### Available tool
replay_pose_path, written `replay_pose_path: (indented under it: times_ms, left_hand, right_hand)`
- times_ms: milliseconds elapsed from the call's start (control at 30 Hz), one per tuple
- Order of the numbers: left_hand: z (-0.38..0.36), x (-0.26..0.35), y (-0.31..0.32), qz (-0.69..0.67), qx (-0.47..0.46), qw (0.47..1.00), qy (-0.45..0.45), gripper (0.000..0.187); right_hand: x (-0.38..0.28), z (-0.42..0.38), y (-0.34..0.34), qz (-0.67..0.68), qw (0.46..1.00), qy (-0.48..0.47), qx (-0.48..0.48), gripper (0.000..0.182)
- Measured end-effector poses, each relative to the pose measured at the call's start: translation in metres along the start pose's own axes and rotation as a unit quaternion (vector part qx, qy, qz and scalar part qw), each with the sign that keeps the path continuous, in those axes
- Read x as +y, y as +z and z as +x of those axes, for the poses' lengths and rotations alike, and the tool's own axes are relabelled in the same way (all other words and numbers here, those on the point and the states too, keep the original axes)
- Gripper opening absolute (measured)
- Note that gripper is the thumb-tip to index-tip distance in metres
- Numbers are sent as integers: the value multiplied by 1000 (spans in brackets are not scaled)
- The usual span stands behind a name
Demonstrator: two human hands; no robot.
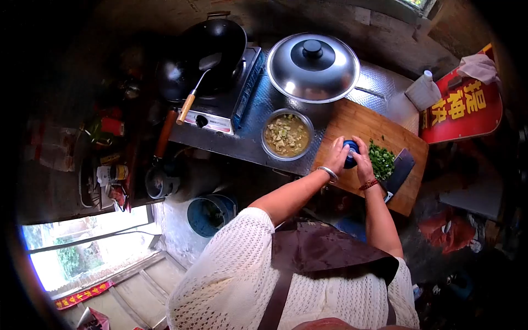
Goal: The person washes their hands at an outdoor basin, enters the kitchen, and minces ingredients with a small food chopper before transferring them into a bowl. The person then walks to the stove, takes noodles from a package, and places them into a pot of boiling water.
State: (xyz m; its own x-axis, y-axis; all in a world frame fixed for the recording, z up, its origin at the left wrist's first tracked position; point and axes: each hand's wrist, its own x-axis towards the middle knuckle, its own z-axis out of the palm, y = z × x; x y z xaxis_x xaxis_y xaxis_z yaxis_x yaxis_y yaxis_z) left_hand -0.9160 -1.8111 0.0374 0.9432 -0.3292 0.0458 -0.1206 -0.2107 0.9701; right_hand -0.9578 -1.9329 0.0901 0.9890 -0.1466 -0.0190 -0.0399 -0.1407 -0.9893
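Over the cutting board [352, 124], my left hand [334, 156], with a silver bangle at the wrist, and my right hand [363, 166], with a dark red bead bracelet, are closed around a small round blue container [350, 161]. Its exact kind is hard to make out. Chopped green onions [380, 160] lie in a heap on the board just right of my right hand. Beside them rests a cleaver [401, 169] with a dark blade. Left of my hands stands a bowl [264, 144] of brownish liquid with pale chopped pieces in it.
A large metal lid [286, 71] with a black knob sits behind the bowl. At the back left, a black wok [184, 52] on a gas stove [220, 122] holds a wooden-handled spatula [188, 104]. A white plastic bottle [423, 92] stands right, by a red sign [478, 124].
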Motion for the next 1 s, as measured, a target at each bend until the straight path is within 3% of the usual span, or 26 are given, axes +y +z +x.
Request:
replay_pose_path:
  times_ms: [200,333,1000]
  left_hand:
    - [-2,27,-16,3,-39,999,-12,47]
    - [0,16,-11,14,3,999,51,38]
    - [-3,40,-19,35,-27,998,41,44]
  right_hand:
    - [3,-1,1,-67,995,-72,18,48]
    - [9,0,5,-57,992,-103,49,47]
    - [-6,-3,7,-50,993,-91,52,43]
